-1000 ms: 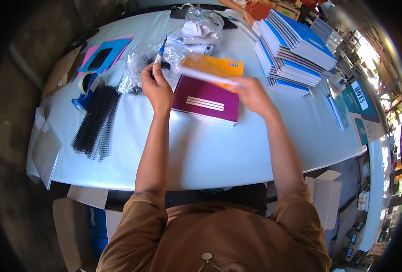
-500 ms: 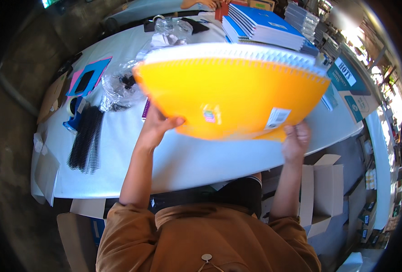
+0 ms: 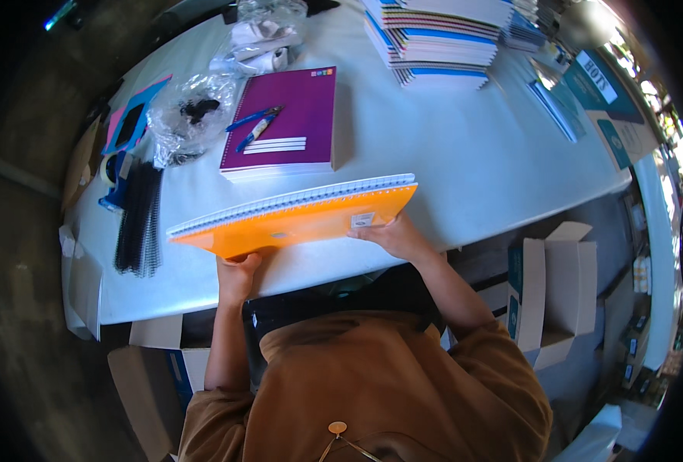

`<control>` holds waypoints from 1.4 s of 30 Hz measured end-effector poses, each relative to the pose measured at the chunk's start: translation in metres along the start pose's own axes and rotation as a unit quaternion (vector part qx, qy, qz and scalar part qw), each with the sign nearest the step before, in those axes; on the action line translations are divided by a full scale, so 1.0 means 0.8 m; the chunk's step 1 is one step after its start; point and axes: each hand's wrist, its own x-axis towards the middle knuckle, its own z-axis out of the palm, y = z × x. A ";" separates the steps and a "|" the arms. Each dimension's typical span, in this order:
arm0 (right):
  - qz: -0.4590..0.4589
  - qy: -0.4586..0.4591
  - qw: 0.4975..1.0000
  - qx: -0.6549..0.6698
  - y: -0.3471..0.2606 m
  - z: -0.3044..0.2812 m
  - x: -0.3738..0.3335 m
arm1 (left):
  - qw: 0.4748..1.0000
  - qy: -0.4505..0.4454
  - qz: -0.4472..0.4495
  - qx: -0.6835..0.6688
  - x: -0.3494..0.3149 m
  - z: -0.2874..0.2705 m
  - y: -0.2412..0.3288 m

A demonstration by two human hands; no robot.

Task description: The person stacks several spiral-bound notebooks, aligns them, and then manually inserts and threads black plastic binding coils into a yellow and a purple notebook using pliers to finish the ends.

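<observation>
Both my hands grip an orange-covered, spiral-bound notebook (image 3: 311,216), or a few of them together, above the table's near edge. It tilts so that the orange cover faces me and the bound edge points away. My left hand (image 3: 238,276) closes on its lower left edge, thumb on the cover. Its lower right part is in my right hand (image 3: 394,237), fingers beside a white label. Just beyond lies a stack of purple spiral notebooks (image 3: 303,108), topped by a blue-handled hand tool (image 3: 257,127) that looks like small pliers.
Black spiral binding coils (image 3: 138,223) and a blue tape dispenser (image 3: 116,181) lie at the left. Clear plastic bags (image 3: 180,123) sit behind them. A tall notebook stack (image 3: 441,54) stands at the far right of the pale table (image 3: 465,146). An open carton (image 3: 559,292) rests below on the right.
The orange notebook has come down and toward me, tilting flatter, and shifted left with both hands. The purple stack and the hand tool on it have come into view.
</observation>
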 end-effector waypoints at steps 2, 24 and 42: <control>-0.012 -0.018 0.999 -0.034 -0.016 -0.006 0.009 | 1.000 -0.001 -0.007 0.011 -0.004 -0.002 0.005; -0.172 -0.094 0.971 -0.139 -0.080 -0.038 0.041 | 0.726 0.270 0.010 0.633 0.179 -0.201 0.027; -0.159 0.050 0.976 -0.143 -0.077 -0.014 -0.015 | 0.811 0.382 -0.003 0.443 0.246 -0.166 0.050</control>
